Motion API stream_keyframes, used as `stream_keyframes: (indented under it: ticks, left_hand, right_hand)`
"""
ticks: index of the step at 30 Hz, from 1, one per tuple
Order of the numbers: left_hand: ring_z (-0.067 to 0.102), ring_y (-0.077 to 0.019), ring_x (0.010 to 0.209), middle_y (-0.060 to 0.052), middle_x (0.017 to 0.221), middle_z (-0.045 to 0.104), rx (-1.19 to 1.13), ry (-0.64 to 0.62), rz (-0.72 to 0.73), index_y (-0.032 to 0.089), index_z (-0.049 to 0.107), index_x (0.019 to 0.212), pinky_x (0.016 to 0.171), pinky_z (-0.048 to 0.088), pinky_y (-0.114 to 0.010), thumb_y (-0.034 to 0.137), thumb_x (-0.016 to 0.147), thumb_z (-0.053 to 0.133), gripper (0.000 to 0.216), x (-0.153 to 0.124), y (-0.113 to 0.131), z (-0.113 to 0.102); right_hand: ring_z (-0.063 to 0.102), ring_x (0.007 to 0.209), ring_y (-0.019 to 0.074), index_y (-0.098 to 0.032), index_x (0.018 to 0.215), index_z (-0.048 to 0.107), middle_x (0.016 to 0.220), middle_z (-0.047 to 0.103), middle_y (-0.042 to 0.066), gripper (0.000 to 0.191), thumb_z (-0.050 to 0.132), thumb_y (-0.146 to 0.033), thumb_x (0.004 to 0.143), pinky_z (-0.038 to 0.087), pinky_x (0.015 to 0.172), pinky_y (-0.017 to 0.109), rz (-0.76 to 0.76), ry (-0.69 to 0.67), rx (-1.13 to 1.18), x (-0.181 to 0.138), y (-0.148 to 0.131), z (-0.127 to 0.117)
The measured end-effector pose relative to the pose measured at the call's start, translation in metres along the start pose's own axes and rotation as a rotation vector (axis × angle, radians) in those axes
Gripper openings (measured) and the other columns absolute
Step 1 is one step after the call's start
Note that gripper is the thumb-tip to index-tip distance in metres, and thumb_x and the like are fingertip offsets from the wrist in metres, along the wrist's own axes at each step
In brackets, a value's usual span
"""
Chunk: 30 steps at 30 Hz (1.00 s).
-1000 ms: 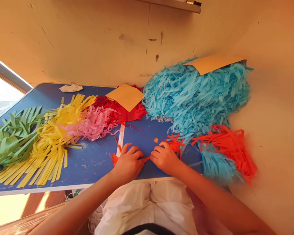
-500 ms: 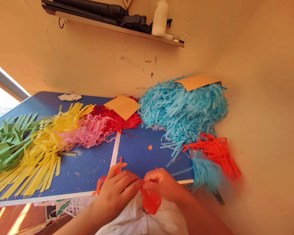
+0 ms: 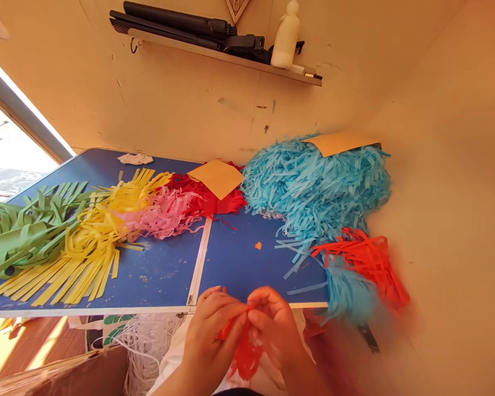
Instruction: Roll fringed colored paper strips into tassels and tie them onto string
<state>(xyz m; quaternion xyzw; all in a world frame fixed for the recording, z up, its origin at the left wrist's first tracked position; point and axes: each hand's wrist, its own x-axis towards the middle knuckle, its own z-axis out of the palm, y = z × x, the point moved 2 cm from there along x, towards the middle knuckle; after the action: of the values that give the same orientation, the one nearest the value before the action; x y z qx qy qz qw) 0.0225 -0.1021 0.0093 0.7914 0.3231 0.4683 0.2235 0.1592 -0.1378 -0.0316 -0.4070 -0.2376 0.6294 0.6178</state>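
Both hands meet over my lap at the table's near edge, pinching red tissue paper fringe [image 3: 247, 355] between them. My left hand [image 3: 216, 330] is closed round its upper part, thumb and forefinger pressed together. From the other side, my right hand [image 3: 274, 327] pinches the same fringe with thumb and fingertips. The fringed strips hang down below the fingers. Just where the paper is gripped is partly hidden by the fingers. Right of my hands, more red fringe [image 3: 371, 258] lies over a blue fringe bunch [image 3: 348, 291] at the table corner.
On the blue table [image 3: 157, 275] lie green strips [image 3: 28, 231], yellow fringe [image 3: 91, 247], pink shreds [image 3: 165, 212] and a big light-blue fringe pile [image 3: 313, 187]. Orange-yellow paper squares [image 3: 218, 177] rest on top. A wall shelf [image 3: 231, 55] holds a white bottle [image 3: 286, 38]. Below stands a cardboard box [image 3: 86, 374].
My hands have drawn closer together, and the red fringe hangs more spread out below them. Red strips beside my left hand have left the table edge. The view has shifted left.
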Motion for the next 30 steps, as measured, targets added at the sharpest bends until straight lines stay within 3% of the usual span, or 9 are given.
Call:
stream_keyframes:
  ticks: [4,11,15,19,24,28,30]
  left_hand:
    - [0.068,-0.0144,0.075,0.000,0.080,0.073,-0.077,-0.064,-0.051,0.025,0.069,0.094,0.088,0.053,-0.036,0.017,0.090,0.057,0.015,-0.002,-0.005,0.005]
    - [0.068,-0.0164,0.076,-0.001,0.074,0.072,-0.197,-0.067,-0.258,0.024,0.065,0.083,0.073,0.057,-0.030,0.021,0.089,0.056,0.011,-0.008,-0.011,0.013]
    - [0.066,-0.0152,0.080,-0.002,0.081,0.070,-0.203,-0.054,-0.128,0.023,0.064,0.087,0.087,0.053,-0.034,0.017,0.093,0.048,0.018,-0.006,-0.007,0.012]
    - [0.065,-0.0178,0.089,-0.003,0.090,0.069,-0.039,0.036,-0.049,0.024,0.066,0.093,0.100,0.043,-0.042,0.023,0.088,0.061,0.007,-0.004,-0.006,0.012]
    - [0.064,-0.0171,0.089,-0.001,0.089,0.070,0.039,0.060,0.010,0.023,0.066,0.089,0.101,0.039,-0.041,0.011,0.086,0.060,0.013,-0.003,-0.006,0.014]
    - [0.062,-0.0203,0.103,-0.002,0.098,0.072,0.036,0.044,0.038,0.024,0.066,0.090,0.102,0.035,-0.042,0.012,0.087,0.058,0.014,-0.003,-0.004,0.013]
    - [0.066,-0.0177,0.097,0.000,0.092,0.074,-0.026,0.006,0.063,0.024,0.065,0.089,0.105,0.035,-0.041,0.012,0.088,0.058,0.014,-0.002,-0.004,0.014]
  right_hand:
    - [0.041,0.042,0.0029,-0.021,0.071,0.067,0.070,0.055,-0.005,0.018,0.083,-0.026,0.067,0.033,0.042,0.017,-0.056,0.007,0.046,0.002,-0.005,0.001]
    - [0.033,0.042,0.0004,-0.020,0.068,0.064,0.075,0.053,-0.005,0.020,0.083,-0.024,0.067,0.027,0.042,0.017,0.030,-0.010,0.182,0.006,-0.003,0.000]
    - [0.038,0.047,0.0034,-0.021,0.069,0.065,0.073,0.054,-0.004,0.018,0.083,-0.024,0.069,0.032,0.046,0.018,0.014,0.007,0.177,0.008,-0.004,0.000]
    - [0.046,0.057,0.0079,-0.023,0.070,0.067,0.075,0.055,-0.003,0.017,0.083,-0.025,0.069,0.040,0.056,0.021,-0.048,0.027,0.160,0.008,-0.007,0.003]
    - [0.052,0.073,0.0123,-0.025,0.072,0.070,0.073,0.058,-0.002,0.012,0.082,-0.026,0.072,0.045,0.072,0.024,-0.188,0.011,0.111,0.006,-0.008,0.004]
    - [0.052,0.071,0.0118,-0.026,0.074,0.071,0.070,0.059,-0.003,0.010,0.080,-0.026,0.074,0.044,0.071,0.025,-0.236,-0.020,0.114,0.003,-0.005,0.001]
    - [0.053,0.071,0.0120,-0.026,0.073,0.071,0.069,0.059,-0.003,0.010,0.080,-0.025,0.075,0.045,0.071,0.025,-0.264,-0.014,0.096,0.002,-0.006,-0.001]
